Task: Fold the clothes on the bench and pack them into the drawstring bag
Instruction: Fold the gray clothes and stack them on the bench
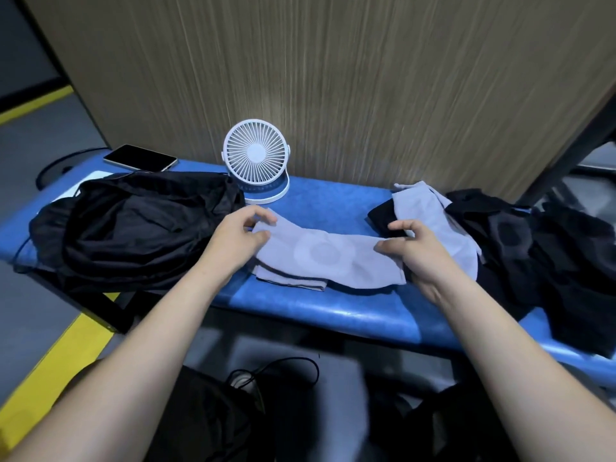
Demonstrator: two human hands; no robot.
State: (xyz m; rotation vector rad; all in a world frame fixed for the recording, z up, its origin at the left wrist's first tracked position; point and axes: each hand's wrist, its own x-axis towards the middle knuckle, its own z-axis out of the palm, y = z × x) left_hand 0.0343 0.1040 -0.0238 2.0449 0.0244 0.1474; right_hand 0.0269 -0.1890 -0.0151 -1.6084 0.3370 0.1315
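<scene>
**Flattening the grey sock at centre frame**

While the grey sock (328, 258) lies across the blue counter (333, 308), I hold its ends, left hand (238, 243) pinching one, right hand (416, 253) the other, likely to keep it flat for folding. The black drawstring bag (133, 228) waits at left, dark clothes (533, 255) at right.

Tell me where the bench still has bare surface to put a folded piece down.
Bare blue padded bench shows between the white round desk fan and the pile of black and grey clothes, and along the front edge below the light grey garment. The left end is crowded by the black drawstring bag.
</scene>
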